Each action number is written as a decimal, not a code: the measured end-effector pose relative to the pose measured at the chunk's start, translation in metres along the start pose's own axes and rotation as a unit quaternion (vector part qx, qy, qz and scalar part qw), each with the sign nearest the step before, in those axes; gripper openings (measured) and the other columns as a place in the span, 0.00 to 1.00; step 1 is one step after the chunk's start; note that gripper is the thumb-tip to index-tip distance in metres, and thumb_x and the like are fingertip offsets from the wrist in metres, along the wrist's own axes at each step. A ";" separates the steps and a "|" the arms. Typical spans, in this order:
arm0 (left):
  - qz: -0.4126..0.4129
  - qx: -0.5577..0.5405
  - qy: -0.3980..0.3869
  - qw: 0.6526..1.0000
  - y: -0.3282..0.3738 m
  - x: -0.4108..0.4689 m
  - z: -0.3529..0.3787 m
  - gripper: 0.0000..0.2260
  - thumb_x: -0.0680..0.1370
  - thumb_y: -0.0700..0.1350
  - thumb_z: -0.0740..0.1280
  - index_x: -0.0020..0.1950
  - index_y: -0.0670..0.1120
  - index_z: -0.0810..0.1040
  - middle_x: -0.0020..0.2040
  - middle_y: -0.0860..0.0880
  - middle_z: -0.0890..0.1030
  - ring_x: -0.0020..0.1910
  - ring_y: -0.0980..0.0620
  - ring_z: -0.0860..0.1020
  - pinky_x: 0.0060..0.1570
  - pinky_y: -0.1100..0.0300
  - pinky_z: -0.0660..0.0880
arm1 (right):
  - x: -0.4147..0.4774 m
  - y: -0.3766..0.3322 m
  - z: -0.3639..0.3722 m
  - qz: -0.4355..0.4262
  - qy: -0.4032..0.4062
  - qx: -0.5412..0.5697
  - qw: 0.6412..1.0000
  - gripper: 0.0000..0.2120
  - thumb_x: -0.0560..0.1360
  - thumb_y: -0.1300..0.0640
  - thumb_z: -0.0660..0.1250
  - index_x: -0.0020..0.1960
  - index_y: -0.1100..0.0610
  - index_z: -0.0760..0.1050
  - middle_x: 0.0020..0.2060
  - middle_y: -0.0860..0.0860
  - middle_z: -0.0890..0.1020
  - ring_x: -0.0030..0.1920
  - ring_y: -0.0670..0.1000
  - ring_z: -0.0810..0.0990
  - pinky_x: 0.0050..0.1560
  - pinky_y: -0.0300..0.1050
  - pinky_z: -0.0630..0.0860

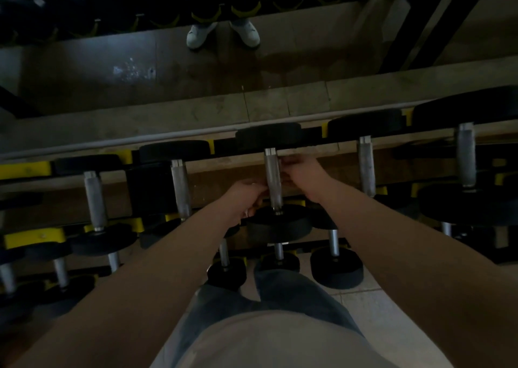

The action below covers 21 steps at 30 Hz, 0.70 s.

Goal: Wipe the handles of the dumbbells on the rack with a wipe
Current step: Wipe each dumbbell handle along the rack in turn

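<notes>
Left hand (243, 197), right hand (302, 172) flank handle (273, 175) — neighbouring handles (367, 165) well apart.

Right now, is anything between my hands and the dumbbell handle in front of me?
Nothing visible is in the way. The left hand and right hand are both up against the middle dumbbell handle, one on each side of it.

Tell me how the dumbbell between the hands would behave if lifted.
Probably heavy for its size: the dumbbell has thick black end weights. Likely rigid, and its rough-looking metal handle should resist slipping. With round ends, it might roll.
</notes>
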<state>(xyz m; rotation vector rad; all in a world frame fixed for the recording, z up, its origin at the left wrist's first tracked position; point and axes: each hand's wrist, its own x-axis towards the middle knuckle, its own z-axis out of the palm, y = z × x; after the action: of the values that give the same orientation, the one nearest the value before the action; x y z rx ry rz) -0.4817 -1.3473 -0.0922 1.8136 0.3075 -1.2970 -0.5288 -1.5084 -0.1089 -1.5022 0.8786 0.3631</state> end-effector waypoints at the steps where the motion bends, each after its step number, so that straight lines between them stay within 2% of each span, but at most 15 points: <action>1: 0.003 0.012 -0.002 1.000 -0.001 0.000 0.001 0.07 0.81 0.45 0.63 0.46 0.51 0.79 0.36 0.48 0.72 0.31 0.54 0.67 0.26 0.63 0.60 | -0.005 0.008 -0.001 0.005 -0.035 -0.078 0.996 0.08 0.80 0.61 0.66 0.54 0.55 0.83 0.50 0.54 0.85 0.53 0.54 0.83 0.60 0.54 0.79; 3: 0.006 0.021 0.001 1.000 0.000 0.001 0.003 0.07 0.81 0.45 0.63 0.48 0.50 0.80 0.34 0.48 0.72 0.29 0.53 0.67 0.27 0.62 0.60 | -0.016 0.023 -0.002 0.022 -0.105 -0.242 0.964 0.08 0.79 0.60 0.66 0.54 0.55 0.82 0.50 0.53 0.84 0.51 0.51 0.82 0.58 0.51 0.80; 5: 0.014 0.022 0.011 1.000 0.002 0.002 0.004 0.07 0.81 0.45 0.63 0.51 0.48 0.81 0.33 0.48 0.72 0.26 0.53 0.66 0.26 0.62 0.60 | -0.021 0.028 -0.002 0.005 -0.122 -0.319 0.940 0.07 0.79 0.59 0.65 0.51 0.54 0.83 0.49 0.52 0.84 0.49 0.50 0.82 0.57 0.52 0.80; 7: 0.018 0.014 0.023 0.999 -0.001 0.003 0.003 0.06 0.81 0.44 0.64 0.51 0.47 0.81 0.33 0.48 0.72 0.27 0.53 0.67 0.26 0.62 0.61 | -0.023 0.023 -0.001 -0.027 -0.069 -0.308 0.948 0.08 0.79 0.58 0.66 0.46 0.53 0.84 0.45 0.51 0.85 0.47 0.50 0.82 0.55 0.52 0.81; 8: 0.019 0.005 0.025 0.999 -0.002 0.003 0.002 0.06 0.80 0.44 0.64 0.51 0.48 0.81 0.33 0.48 0.73 0.27 0.53 0.67 0.26 0.63 0.61 | -0.024 0.017 0.000 -0.038 -0.020 -0.266 0.963 0.08 0.80 0.56 0.66 0.47 0.52 0.84 0.45 0.50 0.85 0.46 0.49 0.82 0.53 0.49 0.81; 10: 0.017 -0.019 0.021 0.999 -0.002 0.002 0.000 0.05 0.80 0.44 0.65 0.50 0.47 0.81 0.36 0.47 0.74 0.29 0.54 0.68 0.25 0.63 0.61 | -0.027 0.004 0.004 -0.085 0.076 -0.173 0.978 0.07 0.81 0.54 0.67 0.55 0.51 0.83 0.49 0.44 0.84 0.46 0.42 0.80 0.47 0.37 0.76; 12: 0.009 -0.033 0.019 0.999 -0.003 0.004 -0.003 0.05 0.80 0.44 0.66 0.52 0.47 0.81 0.40 0.47 0.76 0.30 0.54 0.70 0.24 0.64 0.62 | -0.029 -0.007 0.007 -0.157 0.106 -0.165 0.968 0.09 0.80 0.54 0.68 0.59 0.50 0.82 0.51 0.44 0.83 0.48 0.40 0.79 0.46 0.33 0.73; 14: 0.008 -0.032 0.022 0.999 -0.004 0.007 -0.007 0.07 0.80 0.45 0.66 0.55 0.46 0.81 0.41 0.46 0.77 0.31 0.54 0.70 0.25 0.63 0.62 | -0.032 -0.009 0.009 -0.228 0.072 -0.263 0.935 0.09 0.80 0.53 0.69 0.59 0.52 0.82 0.53 0.47 0.82 0.52 0.44 0.79 0.53 0.38 0.75; 17: 0.022 -0.035 0.016 0.999 -0.004 0.009 -0.009 0.09 0.80 0.45 0.65 0.58 0.45 0.81 0.41 0.45 0.78 0.30 0.53 0.70 0.26 0.62 0.62 | -0.038 0.004 0.009 -0.320 -0.043 -0.445 0.835 0.09 0.80 0.53 0.68 0.55 0.53 0.84 0.53 0.51 0.82 0.54 0.49 0.79 0.59 0.48 0.77; 19: 0.027 -0.041 0.016 0.999 -0.003 0.007 -0.010 0.09 0.80 0.44 0.65 0.58 0.45 0.82 0.39 0.46 0.78 0.29 0.54 0.71 0.25 0.62 0.62 | -0.041 0.009 0.007 -0.318 -0.109 -0.513 0.790 0.09 0.80 0.54 0.66 0.54 0.53 0.85 0.52 0.50 0.81 0.53 0.50 0.78 0.58 0.51 0.78; 21: 0.024 -0.038 0.014 0.999 -0.004 0.005 -0.010 0.09 0.80 0.44 0.65 0.57 0.46 0.82 0.34 0.48 0.76 0.29 0.53 0.69 0.26 0.62 0.61 | -0.041 0.005 0.007 -0.315 -0.131 -0.543 0.767 0.10 0.80 0.53 0.65 0.56 0.51 0.84 0.52 0.49 0.80 0.52 0.50 0.78 0.57 0.51 0.78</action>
<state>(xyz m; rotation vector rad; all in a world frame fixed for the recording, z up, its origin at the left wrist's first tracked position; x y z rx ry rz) -0.4754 -1.3387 -0.0977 1.7663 0.3225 -1.2112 -0.5577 -1.4892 -0.0852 -2.6045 -0.2225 0.6000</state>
